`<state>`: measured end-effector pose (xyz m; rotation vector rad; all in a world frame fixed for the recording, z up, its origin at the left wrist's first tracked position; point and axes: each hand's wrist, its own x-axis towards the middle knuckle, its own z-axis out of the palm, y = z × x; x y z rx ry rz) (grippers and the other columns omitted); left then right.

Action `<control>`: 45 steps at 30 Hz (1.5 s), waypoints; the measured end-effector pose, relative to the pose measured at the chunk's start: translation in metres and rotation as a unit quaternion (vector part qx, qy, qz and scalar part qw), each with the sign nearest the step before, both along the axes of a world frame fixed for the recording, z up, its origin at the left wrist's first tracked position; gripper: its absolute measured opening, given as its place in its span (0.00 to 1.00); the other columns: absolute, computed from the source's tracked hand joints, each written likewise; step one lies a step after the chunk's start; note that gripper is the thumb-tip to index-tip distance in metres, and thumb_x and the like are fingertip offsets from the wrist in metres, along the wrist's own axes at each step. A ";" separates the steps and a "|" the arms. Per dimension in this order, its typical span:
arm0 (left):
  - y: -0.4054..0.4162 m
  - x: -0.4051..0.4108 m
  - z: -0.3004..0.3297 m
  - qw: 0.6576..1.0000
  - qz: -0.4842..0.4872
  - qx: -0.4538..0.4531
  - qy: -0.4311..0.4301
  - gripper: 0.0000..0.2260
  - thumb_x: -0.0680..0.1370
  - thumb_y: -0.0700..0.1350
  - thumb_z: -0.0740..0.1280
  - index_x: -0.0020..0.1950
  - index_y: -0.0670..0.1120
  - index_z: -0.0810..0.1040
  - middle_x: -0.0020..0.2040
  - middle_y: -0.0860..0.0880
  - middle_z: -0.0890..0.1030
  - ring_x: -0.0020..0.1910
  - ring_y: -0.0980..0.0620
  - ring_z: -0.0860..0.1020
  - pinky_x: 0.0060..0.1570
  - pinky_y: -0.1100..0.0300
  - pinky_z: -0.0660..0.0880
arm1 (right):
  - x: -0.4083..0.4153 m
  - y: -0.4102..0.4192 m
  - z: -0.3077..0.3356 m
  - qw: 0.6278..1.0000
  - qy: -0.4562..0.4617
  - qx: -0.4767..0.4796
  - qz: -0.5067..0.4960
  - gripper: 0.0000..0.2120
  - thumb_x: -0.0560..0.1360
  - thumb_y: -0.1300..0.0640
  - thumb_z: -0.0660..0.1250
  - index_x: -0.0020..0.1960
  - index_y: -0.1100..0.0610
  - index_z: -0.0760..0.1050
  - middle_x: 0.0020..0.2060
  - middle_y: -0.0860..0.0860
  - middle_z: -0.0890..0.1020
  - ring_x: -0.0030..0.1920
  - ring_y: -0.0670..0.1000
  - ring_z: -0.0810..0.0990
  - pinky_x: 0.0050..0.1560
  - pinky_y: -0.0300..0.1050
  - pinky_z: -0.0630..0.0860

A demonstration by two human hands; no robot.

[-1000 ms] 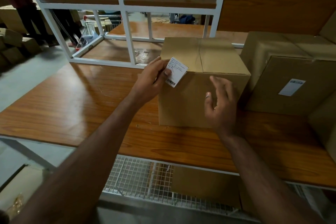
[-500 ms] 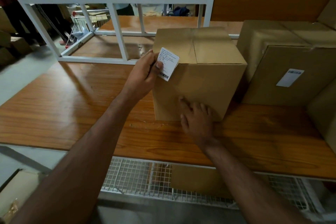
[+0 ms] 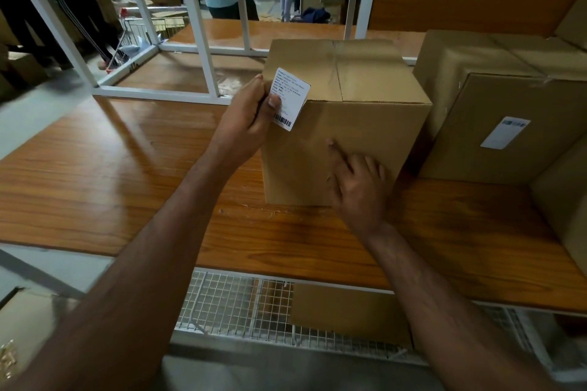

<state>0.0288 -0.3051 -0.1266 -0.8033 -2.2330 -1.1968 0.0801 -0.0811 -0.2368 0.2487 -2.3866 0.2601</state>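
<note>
A closed brown cardboard box (image 3: 365,79) stands on the wooden table (image 3: 104,174) in front of me. My left hand (image 3: 244,124) pinches a white barcode label (image 3: 290,97) by its left edge, at the box's upper left front corner. Flat against the lower part of the box's front face lies my right hand (image 3: 359,190), fingers straight and the index finger stretched up and to the left.
A larger cardboard box (image 3: 495,136) bearing a white label (image 3: 505,132) stands right of the first, with another box edge (image 3: 568,216) at far right. A white metal shelf frame (image 3: 197,41) rises behind. A wire mesh shelf (image 3: 235,305) lies below the table edge.
My right hand came down from the air onto the box's front face and has slid a little up it. The left hand kept the label at the box's corner.
</note>
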 end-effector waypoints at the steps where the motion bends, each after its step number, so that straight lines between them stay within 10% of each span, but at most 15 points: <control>1: 0.000 0.000 0.000 1.000 -0.002 0.001 -0.001 0.16 0.85 0.47 0.57 0.57 0.33 0.73 0.52 0.38 0.77 0.48 0.39 0.77 0.44 0.40 0.75 | -0.002 0.000 0.003 1.000 -0.013 0.000 0.002 0.28 0.78 0.50 0.58 0.78 0.50 0.62 0.48 0.53 0.80 0.49 0.56 0.76 0.50 0.51 0.67; 35: 0.002 -0.001 -0.003 1.000 0.023 0.005 -0.020 0.20 0.85 0.54 0.56 0.57 0.36 0.72 0.50 0.38 0.76 0.46 0.39 0.75 0.43 0.38 0.73 | 0.004 0.018 -0.007 0.997 -0.013 0.063 0.046 0.26 0.77 0.51 0.55 0.74 0.51 0.69 0.44 0.51 0.81 0.46 0.56 0.76 0.47 0.51 0.70; 45: 0.003 0.014 0.009 0.996 -0.013 0.022 -0.084 0.13 0.83 0.46 0.61 0.60 0.37 0.76 0.66 0.42 0.74 0.59 0.52 0.76 0.57 0.52 0.78 | 0.001 -0.009 0.043 0.979 0.063 -0.153 0.123 0.16 0.81 0.54 0.61 0.65 0.61 0.77 0.48 0.56 0.81 0.47 0.55 0.79 0.45 0.50 0.77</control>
